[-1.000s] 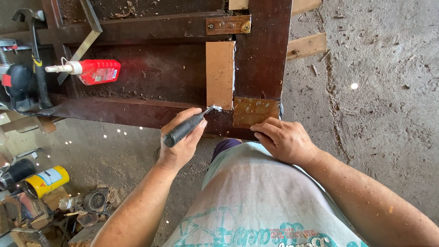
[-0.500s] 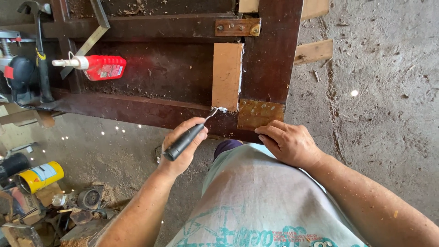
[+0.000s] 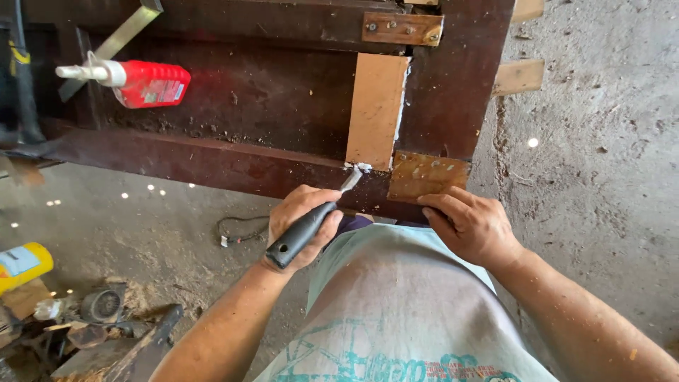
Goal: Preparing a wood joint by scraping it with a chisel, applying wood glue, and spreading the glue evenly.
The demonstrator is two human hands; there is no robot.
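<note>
On a dusty concrete floor (image 3: pixel 594 141), left hand (image 3: pixel 300 223) grips a chisel (image 3: pixel 311 226) (black-handled); right hand (image 3: pixel 470 226) rests flat on the dark wooden frame (image 3: pixel 212 159).

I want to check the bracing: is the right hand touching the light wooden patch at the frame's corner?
Touching. In the head view the right hand rests its fingers on the lower edge of the light wooden patch.

The left hand (image 3: pixel 300 225) grips a chisel (image 3: pixel 311 223) whose tip sits at the bottom corner of the upright wooden slat (image 3: pixel 376 110) on the wooden frame (image 3: pixel 233 159), and the right hand (image 3: pixel 470 225) rests just right of it, fingers touching the lower metal plate (image 3: pixel 428 177). Another metal plate (image 3: pixel 402 28) sits above the slat, while a glue bottle (image 3: pixel 134 81) lies on the frame well off to the left. Down on the floor at far left there's a can (image 3: pixel 21 265) with a pile of tools (image 3: pixel 92 322) in front of it, and a cable (image 3: pixel 240 230) lies just left of the left hand.
</note>
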